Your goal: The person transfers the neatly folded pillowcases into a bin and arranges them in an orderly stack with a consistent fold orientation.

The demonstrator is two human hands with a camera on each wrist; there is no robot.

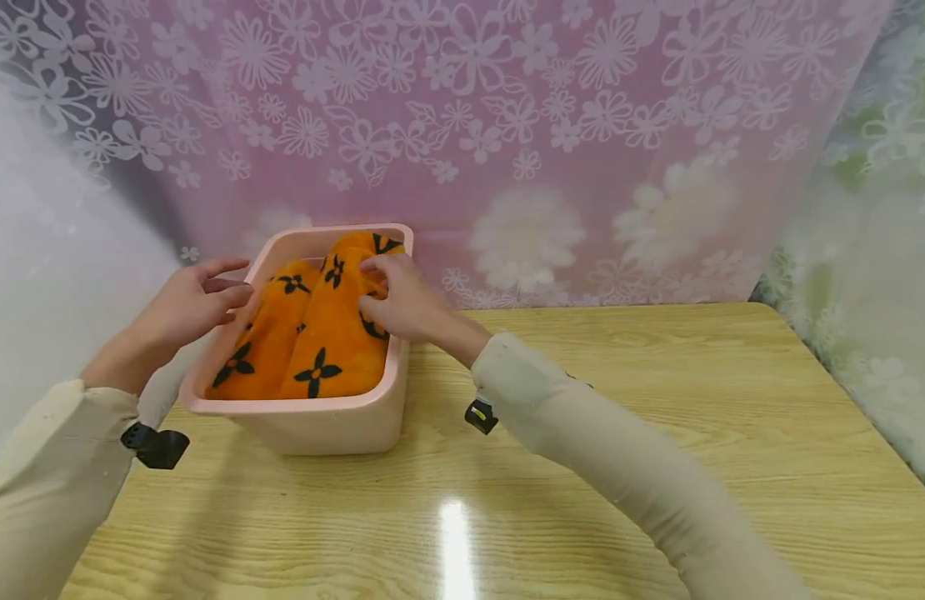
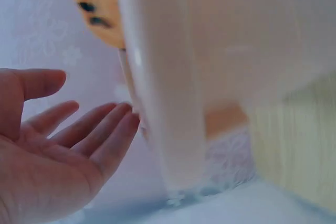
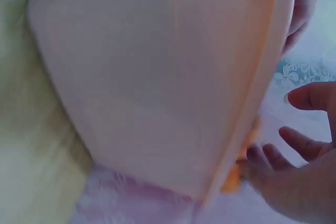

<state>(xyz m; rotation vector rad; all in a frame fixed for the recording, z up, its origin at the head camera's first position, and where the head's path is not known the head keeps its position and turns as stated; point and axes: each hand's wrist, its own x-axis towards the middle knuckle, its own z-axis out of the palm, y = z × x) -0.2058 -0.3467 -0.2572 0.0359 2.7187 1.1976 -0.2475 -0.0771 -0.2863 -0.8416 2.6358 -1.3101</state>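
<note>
A pale pink plastic bin [image 1: 335, 429] stands on the table and holds an orange plush cloth [image 1: 335, 321] with dark four-petal figures. The cloth lies folded inside and rises toward the back right. Beside the bin's left rim hovers my left hand [image 1: 179, 310], its fingers loosely spread. The left wrist view shows that hand [image 2: 65, 161] with nothing in it, fingertips close to the bin's rim [image 2: 163, 87]. Over the right rim reaches my right hand [image 1: 404, 302], fingers bent loosely above the cloth. In the right wrist view its thumb and fingers [image 3: 310, 145] stand apart; fingertip contact with the cloth is unclear.
The wood-grain table [image 1: 620, 400] extends to the right of the bin and in front of it. A pink flowered curtain [image 1: 462, 150] hangs right behind the table's back edge. Pale curtains [image 1: 875, 275] flank both sides. Each wrist carries a small black camera [image 1: 157, 446].
</note>
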